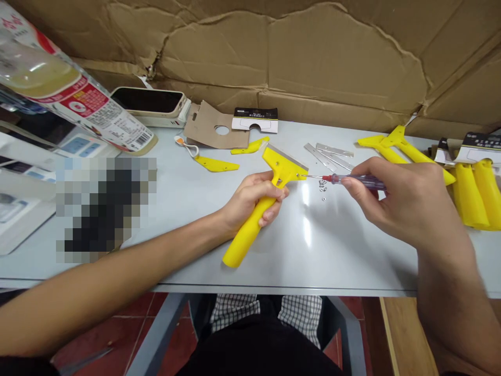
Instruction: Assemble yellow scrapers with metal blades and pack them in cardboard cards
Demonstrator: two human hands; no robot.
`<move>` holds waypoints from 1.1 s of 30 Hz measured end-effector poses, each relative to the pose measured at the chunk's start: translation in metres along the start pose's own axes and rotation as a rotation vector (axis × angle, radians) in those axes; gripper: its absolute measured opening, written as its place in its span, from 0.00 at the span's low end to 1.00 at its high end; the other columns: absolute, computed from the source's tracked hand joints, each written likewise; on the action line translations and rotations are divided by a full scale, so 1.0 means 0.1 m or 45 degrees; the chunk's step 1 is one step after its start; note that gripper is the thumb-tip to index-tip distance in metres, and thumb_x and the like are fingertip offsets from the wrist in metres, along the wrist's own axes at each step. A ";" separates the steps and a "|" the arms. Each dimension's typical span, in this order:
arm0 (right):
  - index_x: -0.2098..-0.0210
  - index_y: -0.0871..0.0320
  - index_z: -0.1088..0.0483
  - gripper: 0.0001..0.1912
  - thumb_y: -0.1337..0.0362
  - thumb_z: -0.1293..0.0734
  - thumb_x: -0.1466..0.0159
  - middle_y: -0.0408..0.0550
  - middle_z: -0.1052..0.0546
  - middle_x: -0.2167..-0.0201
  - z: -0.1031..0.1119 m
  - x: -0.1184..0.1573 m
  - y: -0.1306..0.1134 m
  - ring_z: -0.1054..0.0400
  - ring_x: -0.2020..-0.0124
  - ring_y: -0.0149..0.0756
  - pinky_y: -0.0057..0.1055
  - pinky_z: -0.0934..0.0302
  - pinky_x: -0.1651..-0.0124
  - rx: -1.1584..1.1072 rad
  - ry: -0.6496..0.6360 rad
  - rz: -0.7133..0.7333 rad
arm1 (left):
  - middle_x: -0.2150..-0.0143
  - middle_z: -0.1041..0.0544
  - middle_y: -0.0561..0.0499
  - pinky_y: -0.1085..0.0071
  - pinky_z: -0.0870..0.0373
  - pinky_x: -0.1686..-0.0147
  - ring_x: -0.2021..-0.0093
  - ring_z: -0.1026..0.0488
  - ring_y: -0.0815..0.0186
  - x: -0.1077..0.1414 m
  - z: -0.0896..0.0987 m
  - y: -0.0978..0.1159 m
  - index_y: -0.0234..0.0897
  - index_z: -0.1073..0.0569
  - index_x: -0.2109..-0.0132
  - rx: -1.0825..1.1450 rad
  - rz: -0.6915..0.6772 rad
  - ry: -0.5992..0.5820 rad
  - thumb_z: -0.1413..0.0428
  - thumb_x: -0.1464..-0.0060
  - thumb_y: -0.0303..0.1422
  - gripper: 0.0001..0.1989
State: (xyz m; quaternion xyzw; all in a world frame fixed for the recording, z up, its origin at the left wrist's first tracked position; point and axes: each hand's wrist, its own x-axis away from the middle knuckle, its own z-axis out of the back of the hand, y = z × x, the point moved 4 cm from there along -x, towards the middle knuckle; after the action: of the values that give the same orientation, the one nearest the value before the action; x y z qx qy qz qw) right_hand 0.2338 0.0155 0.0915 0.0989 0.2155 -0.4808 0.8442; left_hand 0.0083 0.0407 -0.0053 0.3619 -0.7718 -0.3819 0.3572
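My left hand (256,201) is closed around the neck of a yellow scraper (250,230), whose handle points down towards the table's front edge. A metal blade (287,157) runs along the scraper's wide head. In my right hand (403,203) is a screwdriver (352,180) with a clear handle and a red collar. Its thin tip meets a screw at the right corner of the scraper head. Several small screws and nuts (322,185) lie just beyond the screwdriver shaft. Loose metal blades (329,155) rest behind them.
Yellow cover pieces (217,164) and cardboard packaging (217,128) lie at the back. More yellow scraper handles (415,151) and packaged yellow parts (475,193) sit at the right. A bottle (86,94) and a phone (148,100) stand at the left. Cardboard (293,52) walls the back.
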 end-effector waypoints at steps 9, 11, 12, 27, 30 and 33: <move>0.66 0.55 0.21 0.19 0.49 0.34 0.26 0.43 0.31 0.84 -0.02 0.01 0.08 0.38 0.82 0.38 0.37 0.49 0.70 -0.049 -0.185 -0.127 | 0.86 0.33 0.55 0.77 0.45 0.89 0.89 0.42 0.73 0.01 0.02 -0.02 0.36 0.28 0.69 -0.063 -0.014 -0.019 0.37 0.51 0.31 0.06; 0.65 0.55 0.21 0.19 0.50 0.34 0.25 0.43 0.30 0.83 -0.06 0.01 0.08 0.38 0.81 0.38 0.37 0.50 0.71 -0.077 -0.261 -0.142 | 0.86 0.33 0.56 0.77 0.45 0.90 0.89 0.42 0.73 0.02 0.01 -0.01 0.36 0.28 0.70 -0.046 -0.017 0.008 0.37 0.52 0.31 0.07; 0.63 0.56 0.21 0.18 0.51 0.35 0.25 0.42 0.29 0.83 -0.08 0.01 0.08 0.37 0.81 0.38 0.37 0.49 0.71 -0.104 -0.300 -0.142 | 0.86 0.33 0.56 0.77 0.45 0.90 0.89 0.43 0.73 0.01 0.01 0.00 0.36 0.29 0.70 -0.032 -0.016 0.024 0.37 0.53 0.31 0.07; 0.49 0.52 0.24 0.11 0.62 0.35 0.28 0.43 0.20 0.69 -0.29 -0.02 0.09 0.27 0.70 0.40 0.36 0.40 0.65 -0.236 -0.556 -0.064 | 0.80 0.29 0.56 0.76 0.45 0.90 0.88 0.40 0.74 0.00 0.00 0.01 0.35 0.28 0.69 0.071 -0.041 0.039 0.36 0.55 0.33 0.09; 0.55 0.54 0.25 0.07 0.64 0.34 0.31 0.48 0.18 0.62 -0.28 -0.03 0.16 0.25 0.63 0.42 0.38 0.36 0.61 -0.244 -0.519 -0.037 | 0.73 0.24 0.53 0.75 0.41 0.89 0.85 0.35 0.73 0.00 -0.02 0.02 0.35 0.29 0.67 0.139 -0.089 0.059 0.36 0.56 0.32 0.10; 0.59 0.53 0.25 0.05 0.62 0.32 0.33 0.48 0.19 0.64 -0.28 0.01 0.34 0.26 0.66 0.42 0.37 0.37 0.63 -0.142 -0.495 -0.079 | 0.69 0.24 0.52 0.76 0.34 0.84 0.80 0.30 0.73 -0.01 -0.03 0.01 0.34 0.29 0.67 0.243 -0.110 0.107 0.36 0.57 0.30 0.10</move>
State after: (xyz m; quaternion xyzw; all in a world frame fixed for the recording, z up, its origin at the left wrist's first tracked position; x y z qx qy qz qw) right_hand 0.2558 0.0434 0.0648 -0.0494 0.0776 -0.5038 0.8589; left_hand 0.0105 0.0412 -0.0033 0.4428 -0.7727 -0.3062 0.3363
